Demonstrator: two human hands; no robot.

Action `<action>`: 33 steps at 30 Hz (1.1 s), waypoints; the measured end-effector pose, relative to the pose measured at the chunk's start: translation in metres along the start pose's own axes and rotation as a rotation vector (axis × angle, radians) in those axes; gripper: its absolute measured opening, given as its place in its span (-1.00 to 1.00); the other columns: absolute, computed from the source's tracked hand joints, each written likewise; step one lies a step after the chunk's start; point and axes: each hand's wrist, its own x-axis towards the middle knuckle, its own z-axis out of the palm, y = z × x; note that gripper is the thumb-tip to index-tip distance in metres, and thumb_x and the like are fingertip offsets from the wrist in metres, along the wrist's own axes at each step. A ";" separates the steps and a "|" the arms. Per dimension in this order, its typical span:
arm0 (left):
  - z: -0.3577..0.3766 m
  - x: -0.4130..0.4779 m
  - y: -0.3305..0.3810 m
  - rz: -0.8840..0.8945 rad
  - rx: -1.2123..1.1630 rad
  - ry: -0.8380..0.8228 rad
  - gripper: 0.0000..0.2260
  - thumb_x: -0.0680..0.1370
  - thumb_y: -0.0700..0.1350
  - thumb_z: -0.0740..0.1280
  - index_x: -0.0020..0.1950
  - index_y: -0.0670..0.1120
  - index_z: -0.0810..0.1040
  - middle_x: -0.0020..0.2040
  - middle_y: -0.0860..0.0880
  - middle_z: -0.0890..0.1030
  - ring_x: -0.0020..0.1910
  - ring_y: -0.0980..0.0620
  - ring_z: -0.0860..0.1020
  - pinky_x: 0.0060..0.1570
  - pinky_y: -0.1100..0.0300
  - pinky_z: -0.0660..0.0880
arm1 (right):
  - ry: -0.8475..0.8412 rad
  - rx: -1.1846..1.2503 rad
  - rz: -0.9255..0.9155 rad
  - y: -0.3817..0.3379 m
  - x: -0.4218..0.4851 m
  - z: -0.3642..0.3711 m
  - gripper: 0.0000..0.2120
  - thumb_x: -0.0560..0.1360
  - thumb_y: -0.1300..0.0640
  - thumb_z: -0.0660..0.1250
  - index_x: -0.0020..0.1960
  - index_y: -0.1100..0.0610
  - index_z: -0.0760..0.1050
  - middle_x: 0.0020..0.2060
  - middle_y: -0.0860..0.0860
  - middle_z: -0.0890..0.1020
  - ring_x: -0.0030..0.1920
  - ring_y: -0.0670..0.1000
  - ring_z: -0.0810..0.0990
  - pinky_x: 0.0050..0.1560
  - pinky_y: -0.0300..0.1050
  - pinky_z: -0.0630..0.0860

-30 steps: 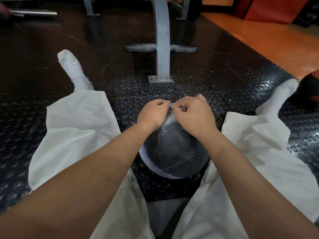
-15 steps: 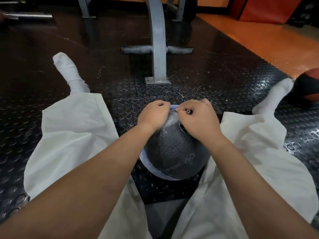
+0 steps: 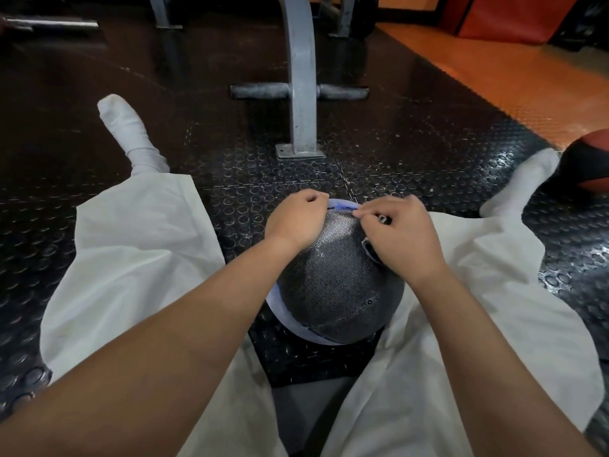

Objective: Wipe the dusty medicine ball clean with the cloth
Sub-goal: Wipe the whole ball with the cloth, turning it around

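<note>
The medicine ball (image 3: 333, 285) is dark grey and textured, with a pale blue band along its lower left. It sits on the floor between my spread legs. Both hands are on its top far side, fingers curled. A pale blue strip, seemingly the cloth (image 3: 342, 204), stretches between them. My left hand (image 3: 296, 219) grips its left end. My right hand (image 3: 398, 235) pinches its right end between thumb and forefinger. Most of the cloth is hidden behind the hands and the ball.
Black studded rubber mat (image 3: 412, 153) covers the floor. A grey metal machine post with a crossbar (image 3: 301, 94) stands just beyond the ball. An orange-and-black ball (image 3: 590, 163) lies by my right foot. Orange flooring (image 3: 514, 70) begins at the far right.
My hands have drawn slightly apart on top of the ball, and more of the pale blue strip shows between them. The ball has stayed put.
</note>
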 end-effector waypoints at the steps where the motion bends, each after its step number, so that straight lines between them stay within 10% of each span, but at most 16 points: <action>1: 0.001 0.000 0.000 -0.005 -0.006 0.003 -0.68 0.64 -0.03 0.09 0.24 0.05 0.59 0.16 0.07 0.60 0.08 0.05 0.53 0.13 0.09 0.45 | -0.023 -0.035 -0.026 -0.005 0.003 0.004 -0.79 0.48 0.22 0.27 -0.16 0.12 0.69 -0.19 -0.24 0.59 0.01 -0.19 0.49 0.16 -0.24 0.28; 7: -0.004 0.004 -0.002 -0.004 -0.013 -0.019 -0.70 0.65 -0.07 0.13 0.23 -0.13 0.58 0.20 -0.11 0.60 0.12 -0.08 0.52 0.14 0.08 0.41 | -0.217 -0.158 -0.068 -0.019 0.023 0.014 -0.74 0.51 0.09 0.21 -0.02 0.01 0.68 0.00 -0.15 0.66 0.09 0.04 0.39 0.18 0.01 0.40; 13: -0.002 0.003 0.003 -0.014 0.030 -0.047 -0.67 0.64 0.00 0.06 0.23 0.03 0.57 0.13 0.04 0.58 0.11 0.01 0.52 0.15 0.06 0.43 | -0.026 0.127 0.080 0.011 0.003 -0.007 -0.75 0.46 0.26 0.28 -0.13 -0.03 0.65 -0.18 -0.26 0.58 0.06 -0.02 0.56 0.30 0.03 0.38; 21: 0.009 0.009 0.005 0.006 0.149 -0.013 -0.70 0.66 -0.08 0.06 0.20 -0.12 0.54 0.18 -0.11 0.56 0.14 -0.16 0.50 -0.02 0.10 0.36 | -0.170 -0.256 -0.068 -0.013 0.029 0.017 -0.74 0.51 0.13 0.19 -0.10 0.15 0.65 -0.03 -0.06 0.61 0.06 0.11 0.39 0.17 0.03 0.35; 28: 0.010 0.010 0.012 -0.042 0.061 -0.025 -0.70 0.63 -0.05 0.05 0.14 0.03 0.58 -0.10 0.11 0.49 -0.09 0.08 0.44 0.03 0.07 0.43 | -0.057 0.062 0.116 0.012 0.014 -0.008 -0.79 0.50 0.20 0.27 -0.10 0.06 0.68 -0.15 -0.20 0.58 0.12 0.06 0.52 0.29 0.03 0.37; 33: 0.013 0.005 0.012 -0.061 -0.077 0.040 -0.69 0.61 -0.08 0.13 0.21 0.07 0.62 0.11 0.11 0.62 -0.03 0.10 0.52 -0.09 0.16 0.36 | -0.016 -0.110 0.012 0.000 0.014 0.003 -0.77 0.50 0.21 0.24 -0.17 0.19 0.67 -0.11 -0.01 0.64 0.00 0.15 0.49 0.18 0.05 0.38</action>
